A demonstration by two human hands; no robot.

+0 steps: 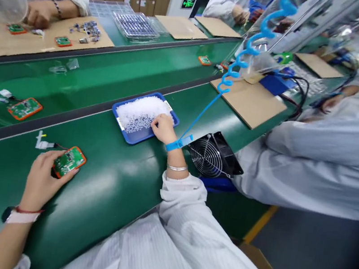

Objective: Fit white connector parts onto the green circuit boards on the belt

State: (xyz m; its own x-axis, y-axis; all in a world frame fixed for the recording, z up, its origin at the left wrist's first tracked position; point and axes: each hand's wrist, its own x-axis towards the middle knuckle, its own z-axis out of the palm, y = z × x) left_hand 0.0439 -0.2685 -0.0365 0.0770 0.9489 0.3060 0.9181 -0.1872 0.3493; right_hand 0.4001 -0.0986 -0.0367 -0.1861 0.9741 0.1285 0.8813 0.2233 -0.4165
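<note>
My left hand (43, 176) grips a green circuit board in an orange frame (69, 161) by its edges, low over the green bench. A white connector piece (44, 142) trails from the board on a thin cable. Over the right side of a blue tray (134, 138), my right hand (164, 127) has its fingers pinched together at the edge of a heap of small white plastic pieces (144, 108). Whether a piece is between those fingertips is too small to tell. A blue wrist strap (178, 143) with a coiled cord is on my right wrist.
A black fan with a wire guard (206, 154) stands right of my right forearm. Another orange-framed board (25, 108) lies on the conveyor belt (89, 79). The coiled blue cord (241, 62) hangs from above. Co-workers sit across and at the right, near cardboard sheets (249, 101).
</note>
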